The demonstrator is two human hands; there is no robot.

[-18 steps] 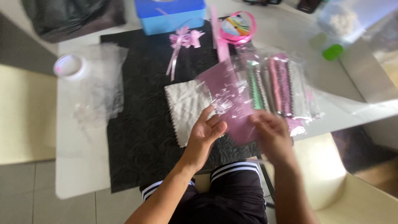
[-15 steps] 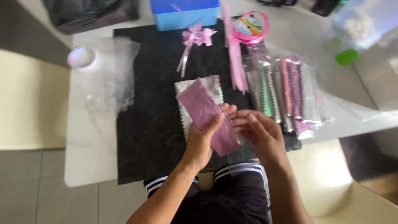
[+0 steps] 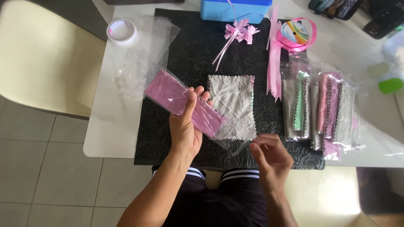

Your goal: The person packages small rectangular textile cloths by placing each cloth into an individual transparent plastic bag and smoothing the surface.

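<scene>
My left hand (image 3: pixel 185 126) grips a pink cloth sealed in a clear plastic sleeve (image 3: pixel 176 98), held tilted above the black mat (image 3: pixel 185 54). The sleeve's open tail hangs down toward my right hand (image 3: pixel 269 157), which hovers apart from it near the mat's front edge, fingers loosely curled and holding nothing. A grey-white cloth with a zigzag edge (image 3: pixel 233 103) lies flat on the mat just right of the left hand.
Several bagged cloths (image 3: pixel 322 109) lie at the right. A pink ribbon spool (image 3: pixel 294 33), pink bows (image 3: pixel 237 33) and a blue box (image 3: pixel 235 9) sit at the back. Clear bags (image 3: pixel 141 59) and a tape roll (image 3: pixel 121 30) lie left. Cream chairs flank the white table (image 3: pixel 105 134).
The right hand let go of the bagged pink cloth and dropped back toward me. The left hand now holds it alone, swung out to the left.
</scene>
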